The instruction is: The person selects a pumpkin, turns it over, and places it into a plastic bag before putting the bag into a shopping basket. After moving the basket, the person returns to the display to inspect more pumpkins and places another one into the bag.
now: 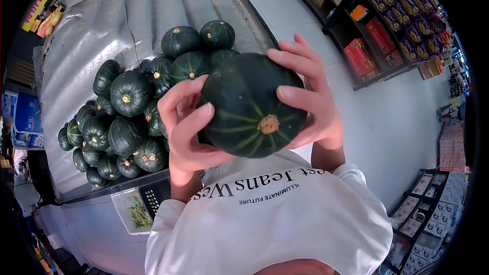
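Observation:
A large dark green squash (244, 99) is held up in front of my white shirt, its pale stem end turned toward me. My left hand (186, 127) grips its left side, and my right hand (310, 94) grips the opposite side, with fingers over the upper edge. Just behind and to the left, a pile of similar green squashes (131, 93) lies on a silvery padded display surface (168, 7). Part of the pile is hidden behind the held squash and my left hand.
Shelves of packaged goods (379, 38) stand at the upper right beside the tiled floor (397, 107). More stocked shelves (428, 219) line the lower right. A white foam box (122, 214) with green scraps sits on the floor below the display edge.

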`<action>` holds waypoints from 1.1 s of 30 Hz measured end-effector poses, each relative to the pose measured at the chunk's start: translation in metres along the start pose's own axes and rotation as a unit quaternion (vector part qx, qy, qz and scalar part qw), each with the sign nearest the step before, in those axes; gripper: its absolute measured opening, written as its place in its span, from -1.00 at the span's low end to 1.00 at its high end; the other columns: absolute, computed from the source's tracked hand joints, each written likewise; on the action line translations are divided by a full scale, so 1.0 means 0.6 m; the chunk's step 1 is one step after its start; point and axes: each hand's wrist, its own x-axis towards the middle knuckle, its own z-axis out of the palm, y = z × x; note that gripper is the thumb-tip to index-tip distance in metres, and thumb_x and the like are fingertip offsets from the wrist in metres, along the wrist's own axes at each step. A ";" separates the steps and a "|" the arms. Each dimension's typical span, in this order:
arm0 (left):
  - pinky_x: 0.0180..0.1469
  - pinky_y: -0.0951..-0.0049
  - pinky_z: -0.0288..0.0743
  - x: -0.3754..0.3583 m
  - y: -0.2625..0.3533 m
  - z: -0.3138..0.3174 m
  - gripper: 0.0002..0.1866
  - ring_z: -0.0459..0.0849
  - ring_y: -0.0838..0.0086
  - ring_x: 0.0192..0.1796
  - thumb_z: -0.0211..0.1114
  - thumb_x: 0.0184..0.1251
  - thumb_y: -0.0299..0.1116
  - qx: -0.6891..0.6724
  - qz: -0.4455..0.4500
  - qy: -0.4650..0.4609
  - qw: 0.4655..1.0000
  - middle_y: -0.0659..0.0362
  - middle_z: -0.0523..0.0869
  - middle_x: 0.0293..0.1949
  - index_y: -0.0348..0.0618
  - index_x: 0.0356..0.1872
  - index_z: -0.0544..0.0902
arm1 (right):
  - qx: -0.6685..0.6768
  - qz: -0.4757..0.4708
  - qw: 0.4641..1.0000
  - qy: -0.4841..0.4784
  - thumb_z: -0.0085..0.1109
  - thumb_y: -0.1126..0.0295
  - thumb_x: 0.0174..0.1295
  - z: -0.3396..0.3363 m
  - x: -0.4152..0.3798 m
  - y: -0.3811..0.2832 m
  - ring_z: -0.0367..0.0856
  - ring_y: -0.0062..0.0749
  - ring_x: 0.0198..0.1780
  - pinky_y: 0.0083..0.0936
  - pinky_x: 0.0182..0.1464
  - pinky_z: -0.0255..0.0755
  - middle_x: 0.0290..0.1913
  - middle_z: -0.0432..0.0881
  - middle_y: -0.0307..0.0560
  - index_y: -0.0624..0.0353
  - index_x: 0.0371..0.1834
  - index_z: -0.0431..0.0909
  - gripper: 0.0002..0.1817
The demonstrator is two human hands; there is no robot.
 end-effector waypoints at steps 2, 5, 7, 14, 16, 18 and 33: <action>0.14 0.09 0.42 -0.005 -0.015 -0.011 -0.08 0.44 0.02 0.16 0.64 -0.39 -0.43 0.032 -0.039 -0.013 0.999 -0.10 0.22 0.19 -0.14 0.19 0.38 | 0.070 0.035 0.996 -0.039 0.54 0.23 -0.41 0.008 0.002 0.028 0.22 0.08 0.31 0.02 0.33 0.01 0.31 0.26 0.11 0.03 0.14 0.46 -0.15; 0.14 0.17 0.42 -0.022 -0.031 -0.023 -0.06 0.46 0.11 0.13 0.66 -0.43 -0.40 0.067 -0.119 -0.021 0.990 -0.06 0.26 0.17 -0.16 0.19 0.40 | 0.159 0.083 0.984 -0.019 0.58 0.35 -0.42 0.049 -0.019 0.060 0.26 -0.01 0.29 -0.24 0.26 0.22 0.32 0.23 0.05 0.05 0.20 0.38 -0.08; 0.15 0.19 0.41 -0.025 -0.032 -0.031 -0.08 0.46 0.13 0.13 0.66 -0.43 -0.41 0.077 -0.159 -0.049 0.983 -0.04 0.26 0.17 -0.17 0.18 0.42 | 0.179 0.118 0.977 -0.015 0.59 0.34 -0.43 0.065 -0.031 0.068 0.27 -0.04 0.28 -0.24 0.25 0.24 0.31 0.23 0.04 0.06 0.19 0.39 -0.08; 0.15 0.17 0.41 -0.052 -0.029 -0.030 -0.17 0.46 0.12 0.12 0.62 -0.36 -0.44 0.093 -0.189 -0.104 0.972 -0.01 0.24 0.19 -0.16 0.14 0.48 | 0.147 0.158 0.976 -0.030 0.59 0.34 -0.47 0.071 -0.066 0.058 0.29 -0.01 0.27 -0.22 0.26 0.25 0.29 0.25 0.06 0.08 0.18 0.38 -0.06; 0.15 0.17 0.41 -0.063 -0.029 -0.028 -0.20 0.47 0.13 0.11 0.60 -0.33 -0.48 0.068 -0.187 -0.105 0.974 -0.02 0.24 0.19 -0.19 0.14 0.48 | 0.141 0.146 0.979 -0.032 0.59 0.34 -0.47 0.065 -0.070 0.056 0.29 0.00 0.27 -0.22 0.25 0.26 0.29 0.25 0.07 0.08 0.18 0.38 -0.06; 0.15 0.16 0.42 -0.065 -0.030 -0.025 -0.21 0.49 0.10 0.11 0.58 -0.33 -0.51 0.051 -0.160 -0.095 0.981 -0.05 0.24 0.19 -0.22 0.12 0.47 | 0.154 0.132 0.979 -0.026 0.59 0.38 -0.49 0.061 -0.072 0.052 0.29 0.00 0.27 -0.21 0.25 0.27 0.29 0.25 0.07 0.07 0.18 0.37 -0.05; 0.14 0.16 0.40 -0.081 -0.037 -0.031 -0.10 0.50 0.08 0.08 0.64 -0.44 -0.43 0.035 -0.156 -0.056 0.986 -0.08 0.25 0.17 -0.20 0.14 0.43 | 0.264 0.115 0.957 0.034 0.61 0.39 -0.48 0.089 -0.078 0.051 0.28 -0.01 0.31 -0.18 0.28 0.21 0.32 0.24 0.15 0.09 0.24 0.24 0.03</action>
